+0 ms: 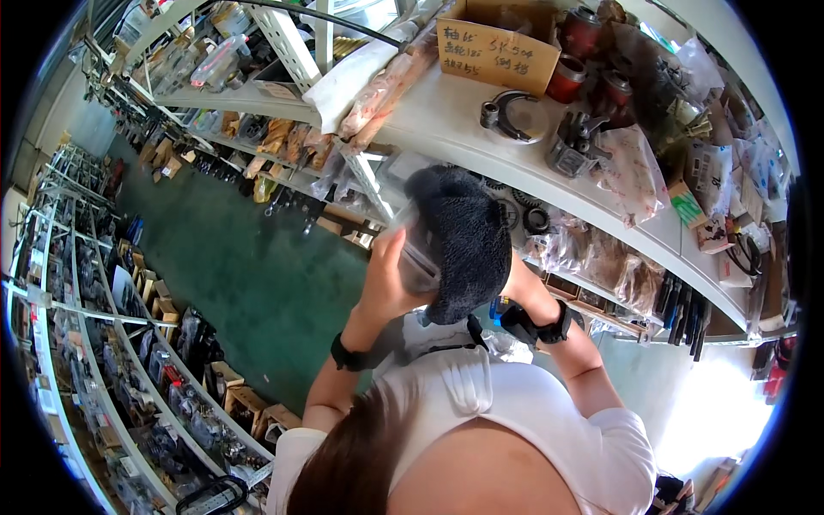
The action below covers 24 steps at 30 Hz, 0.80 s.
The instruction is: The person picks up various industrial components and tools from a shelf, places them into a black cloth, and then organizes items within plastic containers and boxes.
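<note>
In front of my chest, my left hand (pixel 388 279) grips a clear plastic container (pixel 419 257) by its side, with the thumb up along its wall. A dark fluffy cloth (pixel 468 245) lies against the container and hides much of it. My right hand (pixel 522 281) holds the cloth from the right; most of its fingers are behind the fabric. Just beyond the cloth is the edge of a white shelf (pixel 429 124). A curved metal fork (pixel 513 118) and a grey metal casting (pixel 573 148) rest on that shelf.
A cardboard box (pixel 493 53) and red cylindrical parts (pixel 566 79) stand on the shelf, beside bagged parts (pixel 631 172). Below are gears (pixel 536 221) and more bags. A white upright post (pixel 369 182) is close by. Long parts racks (pixel 129 352) line the left across a green floor (pixel 249 275).
</note>
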### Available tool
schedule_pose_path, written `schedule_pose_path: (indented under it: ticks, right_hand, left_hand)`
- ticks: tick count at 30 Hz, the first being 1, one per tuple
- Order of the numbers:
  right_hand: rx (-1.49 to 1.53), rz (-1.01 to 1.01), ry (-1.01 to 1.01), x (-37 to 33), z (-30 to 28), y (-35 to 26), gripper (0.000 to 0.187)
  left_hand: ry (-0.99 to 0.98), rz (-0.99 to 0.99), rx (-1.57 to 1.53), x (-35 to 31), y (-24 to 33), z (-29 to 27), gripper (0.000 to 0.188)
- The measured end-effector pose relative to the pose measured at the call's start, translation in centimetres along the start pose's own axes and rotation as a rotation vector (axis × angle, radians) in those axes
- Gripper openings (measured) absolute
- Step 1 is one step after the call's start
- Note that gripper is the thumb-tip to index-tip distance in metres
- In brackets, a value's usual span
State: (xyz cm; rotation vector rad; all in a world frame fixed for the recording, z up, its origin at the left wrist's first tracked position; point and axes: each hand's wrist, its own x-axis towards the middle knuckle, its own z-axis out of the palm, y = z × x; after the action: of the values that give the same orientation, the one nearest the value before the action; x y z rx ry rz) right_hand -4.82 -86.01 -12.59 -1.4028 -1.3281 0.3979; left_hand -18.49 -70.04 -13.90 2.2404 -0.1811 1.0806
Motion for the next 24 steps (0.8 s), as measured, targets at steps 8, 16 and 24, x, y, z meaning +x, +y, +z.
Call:
schedule_pose_path:
  ticks: [8,16,24]
  right_hand:
    - [-0.115,-0.068,0.222,-0.7,0.8,3.3,0.069]
    - [0.029,-0.148,0.564,-1.2,-1.3,0.2,0.068]
    - [-0.061,-0.181,0.661,-2.0,-2.9,-2.3,0.065]
  left_hand:
    - [0.026,0.108,0.019,0.0,0.3,-0.6,0.106]
    - [0.158,0.222,-0.008,1.5,1.2,-0.4,0.106]
    - [0.322,0.286,-0.144,0.4,-0.4,0.5,0.104]
